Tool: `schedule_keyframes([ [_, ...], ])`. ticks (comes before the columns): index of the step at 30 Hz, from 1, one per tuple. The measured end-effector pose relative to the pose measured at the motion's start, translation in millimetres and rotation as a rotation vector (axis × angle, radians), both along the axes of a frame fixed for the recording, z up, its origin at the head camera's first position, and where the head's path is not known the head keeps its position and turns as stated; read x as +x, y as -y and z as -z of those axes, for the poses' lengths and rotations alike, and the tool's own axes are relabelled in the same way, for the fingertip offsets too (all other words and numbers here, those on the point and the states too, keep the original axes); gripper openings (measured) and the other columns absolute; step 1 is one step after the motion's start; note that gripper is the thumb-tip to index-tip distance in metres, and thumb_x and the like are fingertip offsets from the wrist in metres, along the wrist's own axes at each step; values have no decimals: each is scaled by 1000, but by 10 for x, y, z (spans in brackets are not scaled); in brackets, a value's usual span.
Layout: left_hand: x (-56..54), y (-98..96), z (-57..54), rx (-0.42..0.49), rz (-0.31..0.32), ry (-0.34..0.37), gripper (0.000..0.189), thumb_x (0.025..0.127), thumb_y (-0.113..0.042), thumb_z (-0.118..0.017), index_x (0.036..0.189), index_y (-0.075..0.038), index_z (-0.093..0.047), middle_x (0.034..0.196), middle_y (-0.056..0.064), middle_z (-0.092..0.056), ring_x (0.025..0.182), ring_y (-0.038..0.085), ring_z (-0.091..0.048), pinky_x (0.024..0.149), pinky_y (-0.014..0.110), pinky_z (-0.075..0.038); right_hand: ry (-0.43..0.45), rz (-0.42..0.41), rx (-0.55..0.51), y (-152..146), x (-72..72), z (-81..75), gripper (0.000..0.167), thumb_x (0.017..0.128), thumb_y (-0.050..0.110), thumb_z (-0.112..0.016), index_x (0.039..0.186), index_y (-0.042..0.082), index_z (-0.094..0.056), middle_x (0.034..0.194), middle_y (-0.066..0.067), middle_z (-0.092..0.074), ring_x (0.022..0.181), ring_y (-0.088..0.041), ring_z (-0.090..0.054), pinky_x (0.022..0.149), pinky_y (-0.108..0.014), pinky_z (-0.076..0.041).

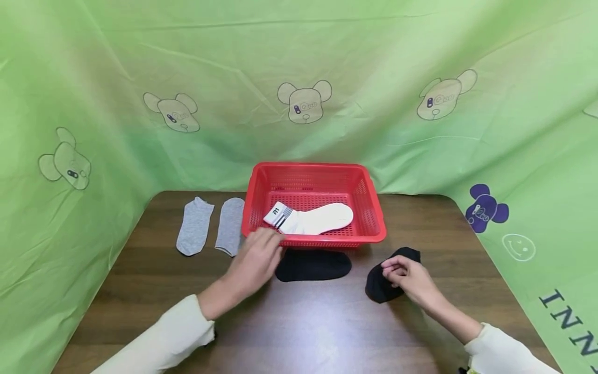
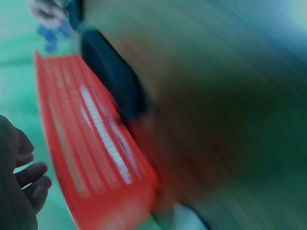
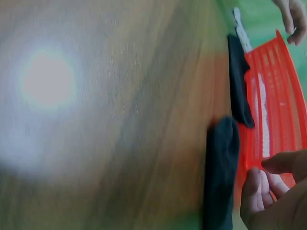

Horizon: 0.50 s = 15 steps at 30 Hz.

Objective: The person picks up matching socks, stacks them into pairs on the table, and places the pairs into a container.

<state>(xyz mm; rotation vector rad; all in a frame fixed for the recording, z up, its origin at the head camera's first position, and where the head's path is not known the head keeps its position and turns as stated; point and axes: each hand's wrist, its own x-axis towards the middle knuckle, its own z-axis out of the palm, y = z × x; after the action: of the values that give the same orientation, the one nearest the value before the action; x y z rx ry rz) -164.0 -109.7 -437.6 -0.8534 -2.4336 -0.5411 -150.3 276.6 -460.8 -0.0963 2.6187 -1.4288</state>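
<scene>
My left hand (image 1: 256, 258) hovers by the front left corner of a red plastic basket (image 1: 374, 213). In the left wrist view that hand (image 2: 26, 175) has loosely bent fingers with nothing between them. Just right of it, a black sock (image 1: 315, 265) lies flat along the basket's front. Over a second black sock (image 1: 380, 286) is my right hand (image 1: 411, 279), hiding part of it. The right wrist view shows this hand (image 3: 276, 187) with fingers relaxed, apart from the sock and holding nothing. Inside the basket lies a white sock (image 1: 322, 219) with dark stripes at its cuff.
Two grey ankle socks, one farther left (image 1: 193, 227) and one beside the basket (image 1: 230, 226), lie on the brown wooden table (image 1: 299, 322). Green cloth (image 1: 224, 78) printed with bear heads hangs behind and along both sides. The left wrist view is blurred.
</scene>
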Motion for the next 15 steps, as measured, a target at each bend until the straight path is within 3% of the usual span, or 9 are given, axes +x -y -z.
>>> schedule_keyframes([
  [2,38,-249,-13,18,45,69,23,94,-9,-70,116,-6,-67,108,5,-69,103,21,-62,90,35,-54,-98,36,124,-83,-56,-14,18,91,0,-68,108,-5,-68,92,-12,-72,74,2,-62,67,-19,-53],
  [4,87,-516,-27,49,64,209,22,97,-13,-68,119,-8,-65,109,4,-69,103,18,-64,91,32,-55,-168,64,226,-177,-127,-25,18,90,5,-71,107,-1,-70,92,-10,-72,72,5,-60,67,-16,-49],
  [6,133,-787,-33,84,57,359,24,99,-16,-67,122,-9,-64,109,2,-69,101,14,-65,89,29,-55,-210,65,304,-280,-202,-27,20,90,9,-74,107,0,-70,93,-9,-73,72,5,-60,69,-15,-47],
  [8,155,-1045,-28,93,46,459,26,100,-20,-66,123,-9,-64,109,2,-69,99,13,-65,87,27,-55,-220,50,369,-382,-270,-33,23,90,11,-75,109,-1,-68,96,-13,-72,75,-3,-64,71,-20,-49],
  [11,139,-1395,-17,61,36,543,30,99,-22,-68,125,-6,-64,111,4,-70,97,13,-66,85,25,-55,-194,20,443,-531,-358,-35,35,91,16,-76,114,-7,-64,102,-22,-68,85,-23,-68,77,-34,-51],
  [15,94,-1781,28,-38,-24,590,36,96,-29,-72,123,-6,-65,110,4,-70,98,15,-68,84,27,-56,-172,-20,513,-712,-438,14,48,91,18,-76,120,-15,-59,107,-32,-65,97,-41,-63,84,-50,-50],
])
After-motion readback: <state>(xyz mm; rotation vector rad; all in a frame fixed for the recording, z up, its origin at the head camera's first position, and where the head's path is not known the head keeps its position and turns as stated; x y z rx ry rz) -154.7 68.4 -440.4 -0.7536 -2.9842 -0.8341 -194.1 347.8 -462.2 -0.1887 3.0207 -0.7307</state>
